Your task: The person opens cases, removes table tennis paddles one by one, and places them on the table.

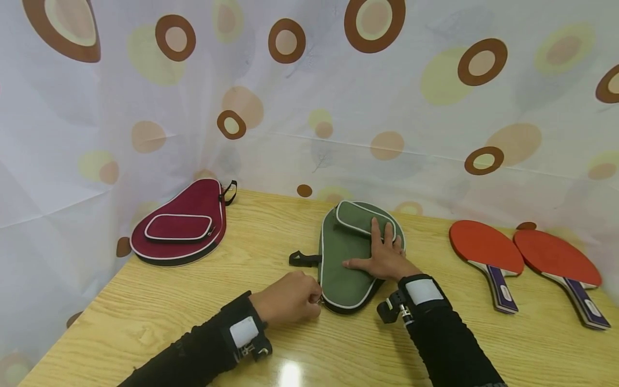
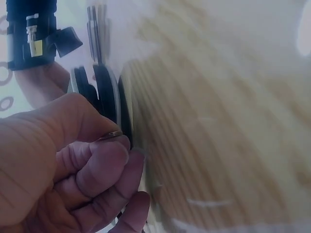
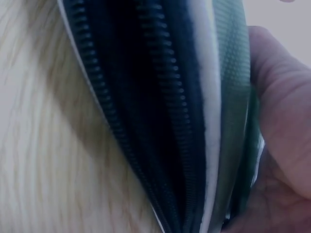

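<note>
A green paddle case (image 1: 343,258) with white piping lies flat on the table, its small front pocket (image 1: 365,217) toward the back. At the case's near left edge, my left hand (image 1: 290,298) pinches a small metal zipper pull (image 2: 112,134) between thumb and curled fingers. My right hand (image 1: 384,257) rests on top of the case with fingers spread, its fingertips over the pocket. In the right wrist view the zipper teeth (image 3: 167,73) stand apart along the side, showing a dark gap. A black strap loop (image 1: 304,259) sticks out to the left.
A dark red paddle case (image 1: 181,199) with its own pocket lies at the back left. Two red table tennis paddles (image 1: 486,247) lie side by side on the right of the wooden table (image 1: 193,301). A patterned curtain (image 1: 309,97) hangs behind.
</note>
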Demonstrator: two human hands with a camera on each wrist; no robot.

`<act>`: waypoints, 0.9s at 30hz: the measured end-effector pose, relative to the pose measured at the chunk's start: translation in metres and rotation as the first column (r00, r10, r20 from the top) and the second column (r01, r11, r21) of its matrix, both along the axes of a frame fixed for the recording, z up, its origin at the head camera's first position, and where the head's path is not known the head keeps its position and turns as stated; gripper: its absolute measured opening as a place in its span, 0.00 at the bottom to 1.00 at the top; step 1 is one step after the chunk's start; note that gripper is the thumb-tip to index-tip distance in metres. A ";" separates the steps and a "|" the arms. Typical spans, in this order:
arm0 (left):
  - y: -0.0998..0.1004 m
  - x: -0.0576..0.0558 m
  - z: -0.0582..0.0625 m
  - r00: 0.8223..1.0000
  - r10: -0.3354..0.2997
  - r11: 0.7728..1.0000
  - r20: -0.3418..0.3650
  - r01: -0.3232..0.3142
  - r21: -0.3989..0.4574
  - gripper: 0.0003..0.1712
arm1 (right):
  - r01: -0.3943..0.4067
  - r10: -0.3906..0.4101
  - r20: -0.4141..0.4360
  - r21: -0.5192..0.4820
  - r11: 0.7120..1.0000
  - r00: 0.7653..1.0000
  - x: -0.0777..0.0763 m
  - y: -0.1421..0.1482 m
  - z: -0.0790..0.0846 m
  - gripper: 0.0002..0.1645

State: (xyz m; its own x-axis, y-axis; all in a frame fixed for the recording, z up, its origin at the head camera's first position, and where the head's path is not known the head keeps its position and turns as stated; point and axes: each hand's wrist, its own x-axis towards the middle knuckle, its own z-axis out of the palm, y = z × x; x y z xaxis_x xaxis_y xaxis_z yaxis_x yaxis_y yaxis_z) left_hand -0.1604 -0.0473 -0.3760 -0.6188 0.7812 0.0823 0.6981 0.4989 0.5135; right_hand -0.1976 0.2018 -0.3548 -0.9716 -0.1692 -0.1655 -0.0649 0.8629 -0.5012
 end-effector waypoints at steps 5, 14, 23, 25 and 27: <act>0.002 -0.004 -0.001 1.000 0.017 1.000 0.010 -0.017 0.009 0.21 | -0.035 0.035 0.009 -0.028 0.999 0.999 0.000 0.006 0.000 0.75; 0.009 -0.006 0.000 1.000 0.009 1.000 -0.005 -0.009 0.029 0.23 | -0.112 0.111 -0.025 -0.034 0.993 0.993 -0.002 0.018 0.002 0.72; 0.017 -0.007 0.000 1.000 -0.015 1.000 -0.023 0.016 0.016 0.18 | -0.159 0.157 -0.032 -0.078 0.984 0.987 -0.005 0.028 0.001 0.70; 0.018 -0.005 -0.001 1.000 -0.006 1.000 -0.024 0.007 0.015 0.17 | -0.160 0.156 -0.053 -0.081 0.984 0.986 -0.004 0.028 0.000 0.70; 0.019 -0.002 0.000 1.000 0.015 1.000 -0.026 -0.015 0.003 0.16 | -0.157 0.151 -0.070 -0.081 0.984 0.986 -0.001 0.028 -0.001 0.69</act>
State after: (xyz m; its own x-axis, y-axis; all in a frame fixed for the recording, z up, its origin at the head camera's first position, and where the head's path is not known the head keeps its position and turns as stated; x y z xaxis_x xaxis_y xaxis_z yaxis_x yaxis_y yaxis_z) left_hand -0.1629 -0.0285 -0.3756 -0.6282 0.7716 0.1004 0.7035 0.5081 0.4969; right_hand -0.1989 0.2295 -0.3562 -0.9409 -0.3284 -0.0824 -0.2277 0.7938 -0.5639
